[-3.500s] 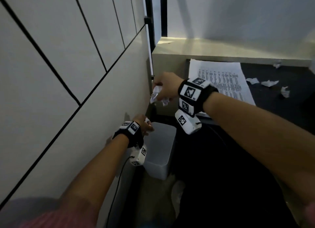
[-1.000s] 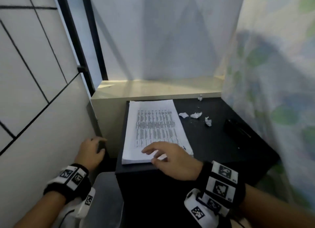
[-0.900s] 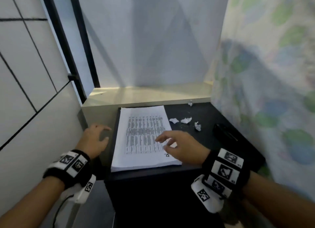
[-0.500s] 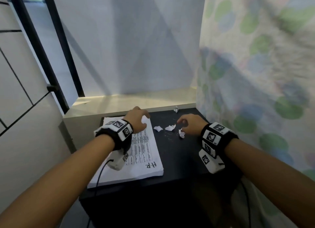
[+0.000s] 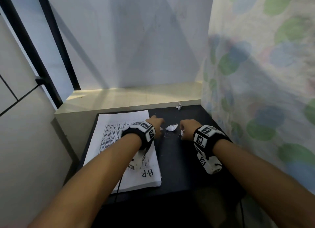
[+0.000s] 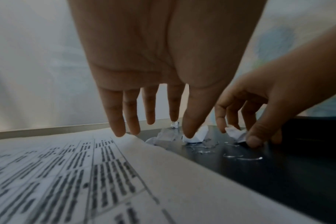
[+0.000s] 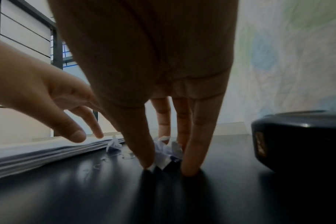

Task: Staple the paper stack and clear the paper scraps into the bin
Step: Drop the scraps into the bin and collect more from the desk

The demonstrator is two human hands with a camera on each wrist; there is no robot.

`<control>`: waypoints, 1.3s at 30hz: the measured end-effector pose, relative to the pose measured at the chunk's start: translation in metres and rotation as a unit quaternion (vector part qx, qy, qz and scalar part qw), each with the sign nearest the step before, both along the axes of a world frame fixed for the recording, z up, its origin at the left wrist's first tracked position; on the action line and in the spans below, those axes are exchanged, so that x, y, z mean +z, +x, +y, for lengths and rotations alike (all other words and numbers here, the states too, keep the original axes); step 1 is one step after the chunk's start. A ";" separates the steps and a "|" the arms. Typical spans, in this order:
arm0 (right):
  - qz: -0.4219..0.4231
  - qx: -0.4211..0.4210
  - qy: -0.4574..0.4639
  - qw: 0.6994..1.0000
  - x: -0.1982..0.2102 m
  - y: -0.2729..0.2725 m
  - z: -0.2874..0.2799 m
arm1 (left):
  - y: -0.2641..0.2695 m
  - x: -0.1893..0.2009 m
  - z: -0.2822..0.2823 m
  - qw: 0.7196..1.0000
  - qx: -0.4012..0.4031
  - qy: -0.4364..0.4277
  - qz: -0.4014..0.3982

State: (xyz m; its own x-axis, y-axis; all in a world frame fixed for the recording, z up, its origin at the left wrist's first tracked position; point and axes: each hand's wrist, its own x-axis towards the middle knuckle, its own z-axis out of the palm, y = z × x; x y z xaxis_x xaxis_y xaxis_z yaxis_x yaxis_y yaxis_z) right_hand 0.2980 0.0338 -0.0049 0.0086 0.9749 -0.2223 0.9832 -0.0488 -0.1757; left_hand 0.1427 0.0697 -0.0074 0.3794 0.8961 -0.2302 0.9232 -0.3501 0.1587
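Observation:
A printed paper stack (image 5: 119,151) lies on the left of the black table (image 5: 172,159). Crumpled paper scraps sit to its right. My left hand (image 6: 153,130) hangs over the stack's far right corner with straight fingers, its thumb tip at one white scrap (image 6: 197,134). That same scrap (image 5: 172,127) lies between my two hands. My right hand (image 7: 168,163) has its thumb and fingertips down on the table, pinching a second scrap (image 7: 167,153). A further scrap (image 5: 179,106) lies at the table's back edge. The bin is out of view.
A dark stapler (image 7: 297,136) sits on the table right of my right hand. Loose bent staples (image 6: 230,156) lie scattered between the scraps. A pale ledge (image 5: 127,98) runs behind the table, a patterned curtain (image 5: 255,91) hangs along the right, and tiled wall stands left.
Both hands have come up from the bin and reached forward over the table to the scraps. My right hand has dropped onto one scrap; my left has moved right, off the stack.

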 end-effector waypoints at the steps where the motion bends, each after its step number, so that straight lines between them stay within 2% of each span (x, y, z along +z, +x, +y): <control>1: 0.002 0.002 -0.001 1.000 0.000 0.002 0.001 | 0.001 0.000 0.003 1.000 -0.003 -0.002 0.006; 6: 0.061 0.002 0.043 0.997 0.005 0.007 0.012 | 0.006 -0.002 0.008 0.998 -0.021 0.017 0.062; 9: 0.097 0.022 0.082 0.992 0.009 0.002 0.018 | 0.007 -0.006 0.010 0.999 -0.012 0.019 0.050; 16: 0.024 0.079 0.029 0.996 -0.005 -0.019 0.038 | 0.003 -0.001 0.012 0.998 0.043 0.011 -0.033; 20: 0.020 0.098 0.025 0.995 -0.009 -0.019 0.042 | 0.000 0.008 0.014 0.997 0.029 -0.007 -0.072; 26: 0.058 0.036 0.050 0.996 0.003 -0.001 0.066 | -0.001 0.010 0.030 0.996 0.039 -0.013 -0.077; 32: 0.114 -0.103 0.116 0.981 0.023 0.041 0.107 | 0.006 0.007 0.055 0.997 0.019 0.013 -0.076; 39: 0.111 -0.126 0.127 0.978 0.019 0.059 0.143 | 0.048 0.003 0.082 0.996 -0.049 0.031 -0.061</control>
